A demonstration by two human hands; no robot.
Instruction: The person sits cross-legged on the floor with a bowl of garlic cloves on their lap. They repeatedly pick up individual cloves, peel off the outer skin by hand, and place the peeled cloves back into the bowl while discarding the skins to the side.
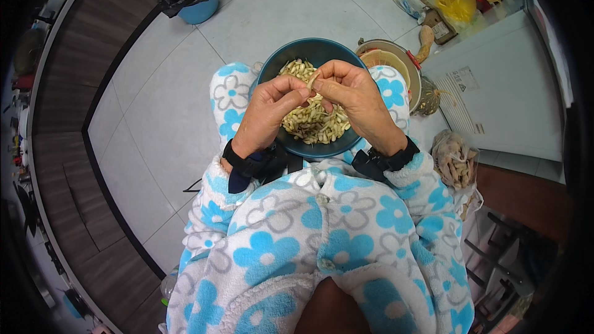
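Between the knees sits a dark teal bowl, partly filled with a heap of small pale bulbs that look like Chinese onions. Above the heap, one slender pale bulb is pinched between the fingertips of both hands. My left hand meets it from the left with thumb and forefinger. From the other side, my right hand grips it between thumb and forefinger. The hands hide part of the heap. Each wrist wears a black strap.
Right of the bowl stands a bucket holding a beige basket. Beside it are a green squash, a tan gourd and a white appliance. A plastic bag of pale pieces lies nearer. A blue bin with a black liner stands far left.
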